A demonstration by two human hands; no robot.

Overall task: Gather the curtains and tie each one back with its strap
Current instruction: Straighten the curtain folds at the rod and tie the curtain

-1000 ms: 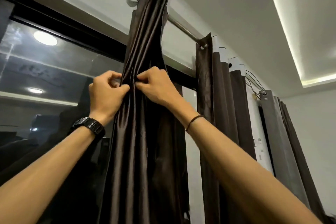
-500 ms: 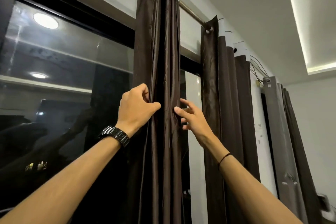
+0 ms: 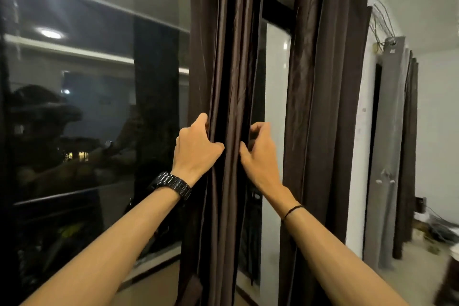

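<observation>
Glossy pleated brown curtain (image 3: 227, 57), hand-gathered

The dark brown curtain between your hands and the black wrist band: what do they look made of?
The dark brown curtain, gripped by the left hand and right hand, looks like a thin satin-type fabric: soft sheen along sharp narrow pleats, fine creases. The black wrist band on the left wrist looks like glossy hard links, metal or ceramic; I can't tell which.

setting: room in a home, night. evidence: large dark window (image 3: 94, 107), brown floor-length curtains (image 3: 320, 107), plain white wall (image 3: 437, 131), recessed ceiling light reflected in glass.
</observation>
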